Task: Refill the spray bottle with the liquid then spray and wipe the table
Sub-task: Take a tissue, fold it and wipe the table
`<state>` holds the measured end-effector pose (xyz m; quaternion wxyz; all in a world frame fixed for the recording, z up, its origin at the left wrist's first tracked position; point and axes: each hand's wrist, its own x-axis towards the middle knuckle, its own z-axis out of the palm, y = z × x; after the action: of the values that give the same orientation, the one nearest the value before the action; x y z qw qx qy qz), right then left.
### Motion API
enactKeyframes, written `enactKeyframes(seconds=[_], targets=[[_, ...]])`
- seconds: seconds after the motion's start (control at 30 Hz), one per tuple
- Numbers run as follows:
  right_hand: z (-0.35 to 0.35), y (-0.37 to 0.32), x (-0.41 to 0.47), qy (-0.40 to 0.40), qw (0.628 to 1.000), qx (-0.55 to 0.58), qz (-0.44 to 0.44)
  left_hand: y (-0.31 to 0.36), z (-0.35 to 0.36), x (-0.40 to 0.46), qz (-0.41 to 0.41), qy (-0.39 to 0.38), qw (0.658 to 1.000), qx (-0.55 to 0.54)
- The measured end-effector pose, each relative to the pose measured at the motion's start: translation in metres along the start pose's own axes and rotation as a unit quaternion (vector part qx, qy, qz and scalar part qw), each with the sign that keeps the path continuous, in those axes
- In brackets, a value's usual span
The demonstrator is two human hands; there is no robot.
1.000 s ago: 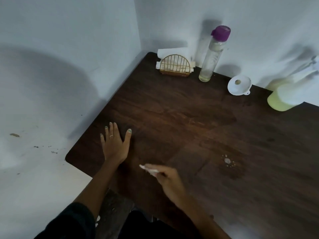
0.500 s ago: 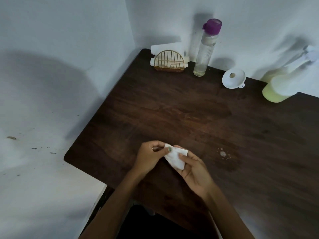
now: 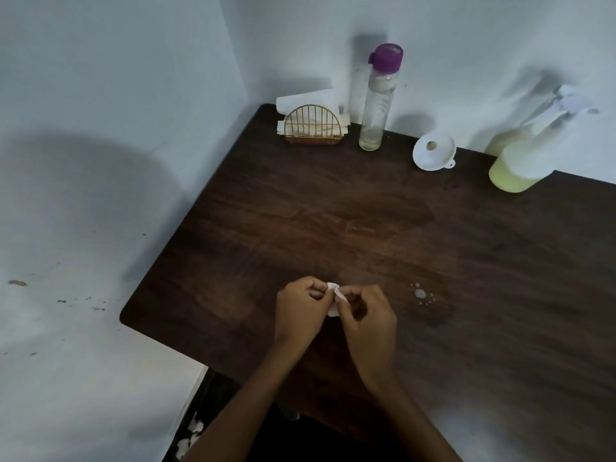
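Note:
Over the near part of the dark wooden table point(image 3: 333, 221), my left hand point(image 3: 301, 311) and my right hand point(image 3: 368, 320) meet, both pinching a small white tissue point(image 3: 334, 293) that is mostly hidden between the fingers. A patch of small droplets point(image 3: 421, 295) lies on the wood just right of my right hand. The spray bottle point(image 3: 523, 161) with yellow-green liquid and a white trigger head stands at the back right. At the back, by the wall, is a tall clear bottle point(image 3: 376, 105) with a purple cap and a little liquid at its bottom.
A white funnel point(image 3: 433, 156) lies on the table between the two bottles. A gold wire napkin holder point(image 3: 313, 126) with white napkins stands in the back left corner. White walls close the table's back and left sides.
A second ago my left hand lay flat on the table and my right held the tissue alone. Both hands have come together and now fold the tissue smaller.

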<state>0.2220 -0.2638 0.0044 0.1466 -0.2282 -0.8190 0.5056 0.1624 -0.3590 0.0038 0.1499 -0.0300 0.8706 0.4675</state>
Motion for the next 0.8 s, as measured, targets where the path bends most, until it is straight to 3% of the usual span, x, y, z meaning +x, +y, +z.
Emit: enactKeyframes(seconds=[0.17, 0.27, 0.33, 0.43, 0.63, 0.8], targets=[[-0.001, -0.010, -0.007, -0.032, 0.997, 0.071, -0.003, 0.007, 0.002, 0.002, -0.153, -0.047, 0.963, -0.216], [-0.004, -0.007, -0.005, -0.028, 0.997, 0.074, 0.022, 0.009, -0.001, 0.002, -0.197, -0.119, 0.933, -0.276], [-0.005, 0.000, -0.001, -0.031, 0.997, 0.053, 0.051, 0.009, -0.002, 0.002, -0.204, -0.154, 0.925, -0.283], [-0.010, 0.008, 0.004, -0.059, 0.995, 0.041, 0.072, 0.008, 0.002, 0.000, -0.171, -0.175, 0.942, -0.229], [-0.021, 0.011, 0.012, -0.033, 0.982, 0.097, 0.156, 0.010, 0.006, -0.001, -0.156, -0.129, 0.957, -0.208], [-0.030, 0.002, 0.019, -0.159, 0.925, 0.242, 0.247, 0.012, 0.010, -0.002, -0.127, -0.153, 0.957, -0.209]])
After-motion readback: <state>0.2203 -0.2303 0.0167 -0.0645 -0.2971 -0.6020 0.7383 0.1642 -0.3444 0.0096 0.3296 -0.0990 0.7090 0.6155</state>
